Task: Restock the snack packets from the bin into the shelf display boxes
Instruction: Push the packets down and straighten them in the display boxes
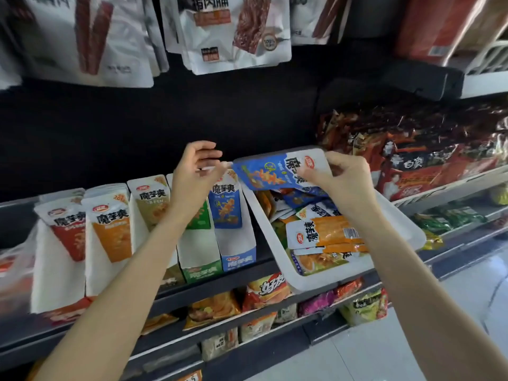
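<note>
A white bin point(277, 243) sits tilted on the shelf edge, full of several blue, orange and green snack packets. My right hand point(346, 182) grips a blue snack packet point(272, 174) by its right end, held flat above the bin's far corner. My left hand point(195, 174) pinches the packet's left corner with thumb and fingertips. Just below my left hand stands the blue display box point(236, 243) with blue packets upright in it. Beside it are a green display box point(200, 251), partly hidden by my left forearm, and an orange display box point(110, 235) and red display box point(60, 243) further left.
White jerky pouches point(233, 31) hang above the shelf. Red and black noodle packs point(428, 160) are piled to the right of the bin. Lower shelves hold chip bags point(266, 290) and other snacks. Grey floor point(412, 339) shows at the bottom right.
</note>
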